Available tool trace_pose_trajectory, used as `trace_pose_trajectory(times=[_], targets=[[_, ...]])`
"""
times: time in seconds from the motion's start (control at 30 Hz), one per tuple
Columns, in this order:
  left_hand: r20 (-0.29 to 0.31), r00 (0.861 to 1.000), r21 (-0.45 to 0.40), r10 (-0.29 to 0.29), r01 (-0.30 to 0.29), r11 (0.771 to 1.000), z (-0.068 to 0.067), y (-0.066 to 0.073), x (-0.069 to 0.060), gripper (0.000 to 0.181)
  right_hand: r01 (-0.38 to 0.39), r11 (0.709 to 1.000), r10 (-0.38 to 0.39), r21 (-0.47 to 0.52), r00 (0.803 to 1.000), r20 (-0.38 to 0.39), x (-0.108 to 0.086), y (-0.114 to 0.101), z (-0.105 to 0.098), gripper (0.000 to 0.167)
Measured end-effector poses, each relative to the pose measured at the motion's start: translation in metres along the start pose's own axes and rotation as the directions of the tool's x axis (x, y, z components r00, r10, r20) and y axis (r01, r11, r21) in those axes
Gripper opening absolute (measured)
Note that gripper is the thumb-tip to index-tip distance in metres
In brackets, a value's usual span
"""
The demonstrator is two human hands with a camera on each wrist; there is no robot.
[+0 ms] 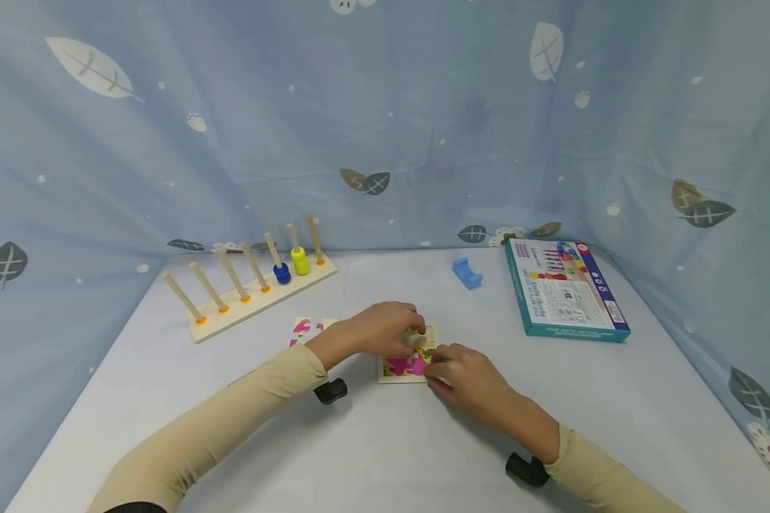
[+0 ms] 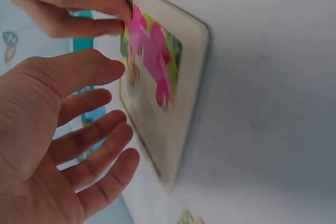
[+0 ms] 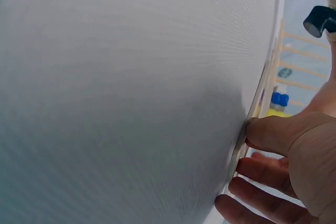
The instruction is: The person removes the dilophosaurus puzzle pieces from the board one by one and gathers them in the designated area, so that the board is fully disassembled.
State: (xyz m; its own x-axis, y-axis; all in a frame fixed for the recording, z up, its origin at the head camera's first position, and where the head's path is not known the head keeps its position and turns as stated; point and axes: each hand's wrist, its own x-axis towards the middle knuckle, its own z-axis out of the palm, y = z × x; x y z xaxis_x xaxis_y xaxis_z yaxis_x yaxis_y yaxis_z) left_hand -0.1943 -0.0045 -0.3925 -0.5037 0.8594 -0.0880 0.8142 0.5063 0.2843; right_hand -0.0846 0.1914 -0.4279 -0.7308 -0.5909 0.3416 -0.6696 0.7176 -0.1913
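The left hand (image 1: 383, 329), fingers loosely spread, is above the partly filled puzzle (image 1: 403, 368); the right hand (image 1: 473, 379) grips its right edge. Pieces (image 1: 304, 328) lie leftward on the surface (image 1: 385, 449).

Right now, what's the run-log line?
left hand: at flat pale-wood puzzle tray, nothing visible held | right hand: holding tray's right side | pink jigsaw pieces: in tray, tray partly bare

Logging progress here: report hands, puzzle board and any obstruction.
Left hand over puzzle board, holding nothing visible. Right hand gripping board's edge. Board part-filled, bare section showing. Left forearm partly covers puzzle pieces in head view.
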Motion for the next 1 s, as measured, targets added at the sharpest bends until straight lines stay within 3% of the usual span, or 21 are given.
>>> trace_pose_trajectory(times=[0.27, 0.5, 0.73, 1.0], targets=[[0.021, 0.999, -0.019, 0.036, -0.035, 0.999, 0.005, 0.008, 0.013, 0.038, 0.048, 0.999, -0.049, -0.012, 0.998, -0.039, 0.0, -0.001, 0.004, 0.012], [0.045, 0.999, -0.024, 0.022, -0.021, 1.0, 0.007, 0.013, 0.019, 0.039, 0.021, 1.0, -0.021, -0.014, 0.999, -0.024, -0.003, 0.001, 0.003, 0.013], [0.062, 0.998, -0.054, -0.004, 0.007, 0.999, 0.007, 0.015, 0.02, 0.038, 0.016, 1.0, -0.016, -0.004, 0.999, -0.035, -0.003, 0.0, 0.003, 0.015], [0.037, 0.999, -0.019, -0.013, 0.014, 1.0, 0.008, 0.016, 0.019, 0.038, 0.0, 1.0, 0.001, -0.024, 1.0, 0.012, -0.002, -0.002, 0.001, 0.014]])
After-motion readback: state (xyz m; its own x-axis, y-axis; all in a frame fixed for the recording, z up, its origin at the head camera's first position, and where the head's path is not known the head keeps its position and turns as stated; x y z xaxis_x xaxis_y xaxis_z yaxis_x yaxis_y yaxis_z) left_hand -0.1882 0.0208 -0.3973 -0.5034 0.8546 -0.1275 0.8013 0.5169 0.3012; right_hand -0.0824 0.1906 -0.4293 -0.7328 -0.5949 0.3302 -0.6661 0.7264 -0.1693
